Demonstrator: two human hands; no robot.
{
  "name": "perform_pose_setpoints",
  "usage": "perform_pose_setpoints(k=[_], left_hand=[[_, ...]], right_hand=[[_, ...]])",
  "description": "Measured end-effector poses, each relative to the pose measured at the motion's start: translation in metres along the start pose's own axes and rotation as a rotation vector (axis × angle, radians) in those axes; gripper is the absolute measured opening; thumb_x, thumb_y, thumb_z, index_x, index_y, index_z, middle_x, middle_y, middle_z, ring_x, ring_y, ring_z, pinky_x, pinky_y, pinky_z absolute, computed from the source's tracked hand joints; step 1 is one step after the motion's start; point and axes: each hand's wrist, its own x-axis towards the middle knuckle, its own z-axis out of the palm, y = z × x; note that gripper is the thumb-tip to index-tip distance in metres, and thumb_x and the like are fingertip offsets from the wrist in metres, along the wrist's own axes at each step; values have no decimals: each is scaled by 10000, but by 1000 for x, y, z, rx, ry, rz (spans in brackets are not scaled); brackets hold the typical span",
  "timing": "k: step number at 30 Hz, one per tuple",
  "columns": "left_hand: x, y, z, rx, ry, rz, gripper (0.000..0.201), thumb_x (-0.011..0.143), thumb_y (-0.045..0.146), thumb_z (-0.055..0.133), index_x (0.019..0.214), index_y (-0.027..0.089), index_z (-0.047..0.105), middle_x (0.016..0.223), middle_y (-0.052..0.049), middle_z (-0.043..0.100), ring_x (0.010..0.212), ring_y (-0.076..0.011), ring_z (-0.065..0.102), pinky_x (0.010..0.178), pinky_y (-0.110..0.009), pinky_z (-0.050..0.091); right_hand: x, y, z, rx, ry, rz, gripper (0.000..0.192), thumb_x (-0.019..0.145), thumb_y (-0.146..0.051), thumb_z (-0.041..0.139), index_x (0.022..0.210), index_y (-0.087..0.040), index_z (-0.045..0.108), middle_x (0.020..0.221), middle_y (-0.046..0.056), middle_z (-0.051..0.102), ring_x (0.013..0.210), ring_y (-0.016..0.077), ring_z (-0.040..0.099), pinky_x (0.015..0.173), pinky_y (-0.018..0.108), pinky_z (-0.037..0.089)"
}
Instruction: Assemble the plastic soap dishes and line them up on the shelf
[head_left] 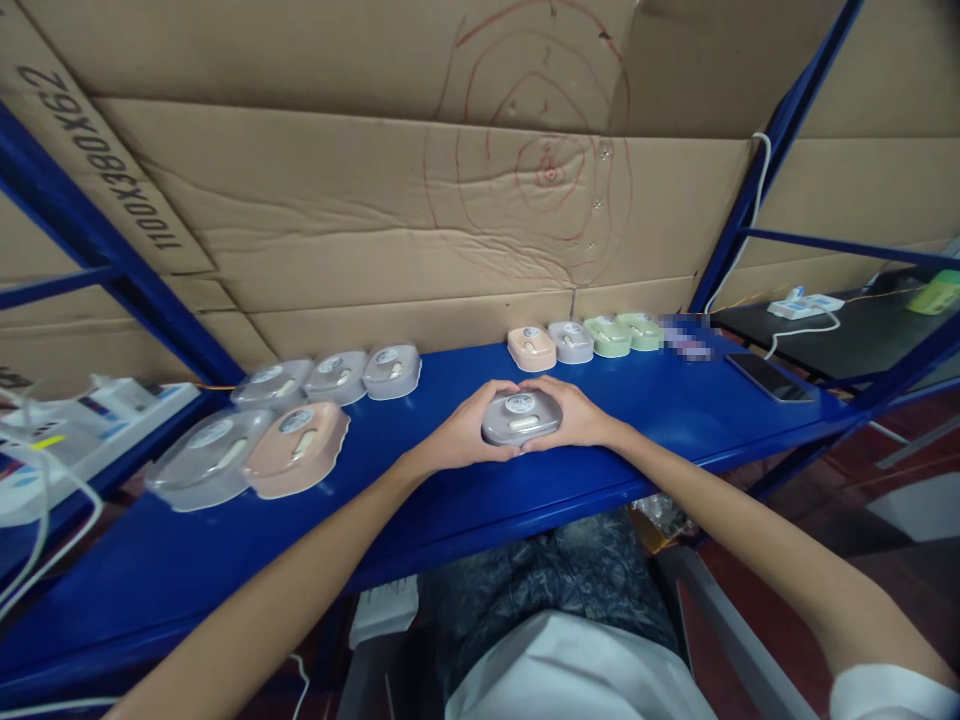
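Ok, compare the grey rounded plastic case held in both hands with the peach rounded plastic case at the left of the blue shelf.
The grey rounded plastic case is gripped at mid-shelf by the left hand and right hand; the peach rounded plastic case lies untouched. The grey case sits alone, while the peach one touches a clear case. Colours differ. Both share the rounded shape, a round label on top, and rest on the blue shelf.

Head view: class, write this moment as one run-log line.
left hand: holds grey case | right hand: holds same case | case: on blue shelf | pink case: left, apart
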Motion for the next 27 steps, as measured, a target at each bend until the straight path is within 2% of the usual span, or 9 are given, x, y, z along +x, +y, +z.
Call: perform_pose_setpoints(k=[9, 14, 17, 20, 23, 27], left_hand=[[1, 3, -1, 44, -6, -57, 1019, 699, 408, 989, 1546, 282, 437, 1525, -140, 600, 1411, -379, 596, 1178, -543, 466], [-2, -2, -1, 5, 2, -109, 1328, 675, 460, 1009, 1712, 301, 195, 1546, -169, 583, 1459, -401, 564, 1233, -594, 403], [-3, -4, 0, -32, 9, -117, 1436, 666, 467, 1013, 1746, 284, 84, 1538, -187, 576, 1474, -404, 549, 1248, -606, 379], [-2, -3, -1, -22, -4, -124, 1423, 668, 478, 1011, 1750, 300, 104, 1523, -174, 589, 1447, -402, 572, 1248, -612, 372], [-1, 0, -2, 4, -22, -133, 1360, 678, 492, 1002, 1739, 303, 173, 1536, -160, 585, 1439, -392, 574, 1256, -601, 364], [0, 2, -4, 59, -41, -144, 1275, 689, 510, 987, 1714, 301, 259, 1543, -140, 579, 1444, -386, 558, 1258, -597, 362]], right_hand=[[1, -4, -3, 8, -9, 11, 958, 608, -660, 990, 1401, -223, 677, 1352, 144, 734, 1231, 363, 714, 1084, 522, 557], [0, -1, -3, 51, 74, 47, 934, 636, -679, 968, 1401, -222, 690, 1411, 155, 731, 1277, 367, 712, 1133, 541, 543], [-2, 8, -12, 88, 145, 78, 884, 709, -681, 924, 1427, -228, 678, 1429, 150, 730, 1272, 359, 718, 1123, 548, 557], [-11, 24, -33, 48, 193, 145, 848, 746, -686, 895, 1429, -233, 681, 1386, 145, 751, 1158, 342, 760, 1053, 542, 602], [-27, 44, -58, -60, 237, 266, 837, 769, -679, 875, 1426, -197, 686, 1242, 148, 794, 1065, 342, 778, 1009, 548, 621], [-44, 62, -77, -202, 205, 356, 833, 783, -709, 845, 1407, -178, 698, 1280, 175, 773, 1050, 365, 770, 980, 571, 622]])
